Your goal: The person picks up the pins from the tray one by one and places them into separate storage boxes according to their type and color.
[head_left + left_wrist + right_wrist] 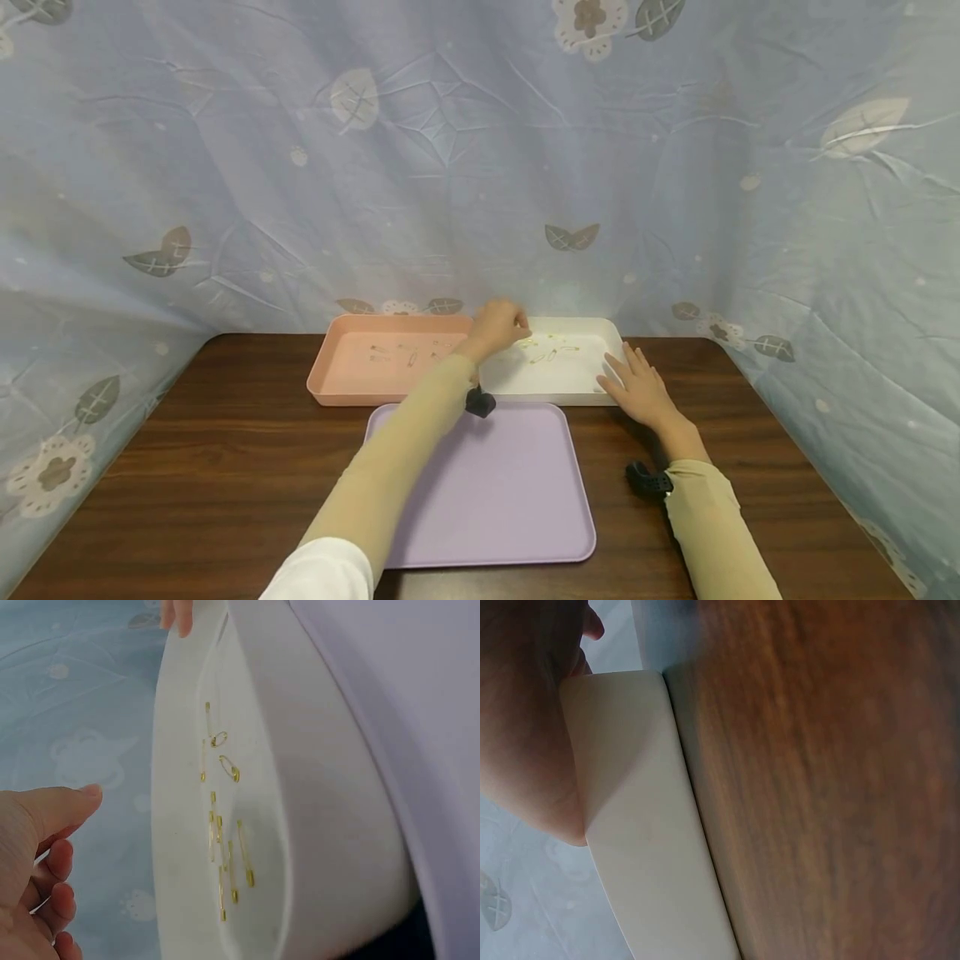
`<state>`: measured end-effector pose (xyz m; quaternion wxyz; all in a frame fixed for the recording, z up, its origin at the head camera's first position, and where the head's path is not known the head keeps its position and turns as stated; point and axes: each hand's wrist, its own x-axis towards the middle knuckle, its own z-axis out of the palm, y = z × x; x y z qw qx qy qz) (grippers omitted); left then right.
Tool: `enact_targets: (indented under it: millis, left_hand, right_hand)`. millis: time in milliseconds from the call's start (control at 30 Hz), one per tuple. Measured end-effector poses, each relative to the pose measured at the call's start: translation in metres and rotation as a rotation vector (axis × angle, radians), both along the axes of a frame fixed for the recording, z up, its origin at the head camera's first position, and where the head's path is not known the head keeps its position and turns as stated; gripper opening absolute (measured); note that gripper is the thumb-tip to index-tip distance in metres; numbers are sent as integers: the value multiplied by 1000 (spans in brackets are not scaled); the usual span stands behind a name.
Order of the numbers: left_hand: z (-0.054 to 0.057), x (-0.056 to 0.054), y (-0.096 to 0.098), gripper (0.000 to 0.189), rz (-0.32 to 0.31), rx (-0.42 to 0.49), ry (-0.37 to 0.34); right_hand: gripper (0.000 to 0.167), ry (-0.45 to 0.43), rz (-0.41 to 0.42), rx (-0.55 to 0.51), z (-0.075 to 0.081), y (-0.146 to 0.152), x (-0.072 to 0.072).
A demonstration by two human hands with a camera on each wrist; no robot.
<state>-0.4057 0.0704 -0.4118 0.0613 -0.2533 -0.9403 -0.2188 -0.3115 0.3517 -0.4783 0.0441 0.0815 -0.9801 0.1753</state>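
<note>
My left hand [495, 329] is over the left end of the white tray [540, 387], near where it meets the pink tray [397, 400]. In the left wrist view its thumb [71, 806] stretches out above loosely curled fingers, and nothing shows between them. Gold safety pins [232, 772] lie scattered in the white tray; several silver-looking safety pins [412, 359] lie in the pink one. My right hand [637, 387], fingers spread, rests at the white tray's right rim. From the right wrist, the hand overlaps the tray's outer wall [645, 810].
A flat purple tray [495, 492] lies in front of the two trays, partly under my left forearm. All stand on a dark wooden table [225, 467]. A blue patterned cloth [450, 167] hangs behind and at the sides.
</note>
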Motion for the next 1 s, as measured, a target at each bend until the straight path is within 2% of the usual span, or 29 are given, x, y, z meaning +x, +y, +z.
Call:
enact_targets:
  millis: [233, 600, 867, 1000]
  left_hand:
    - [5, 7, -16, 15, -19, 43, 25]
    - [21, 34, -47, 12, -9, 123, 33]
    - [32, 54, -76, 14, 19, 113, 96]
    - [33, 64, -89, 16, 39, 107, 142]
  right_hand:
    - [64, 1, 12, -2, 2, -1, -3]
    - [68, 18, 4, 49, 1, 4, -5]
    - [72, 26, 2, 80, 5, 10, -4]
    - [73, 38, 0, 66, 7, 13, 0]
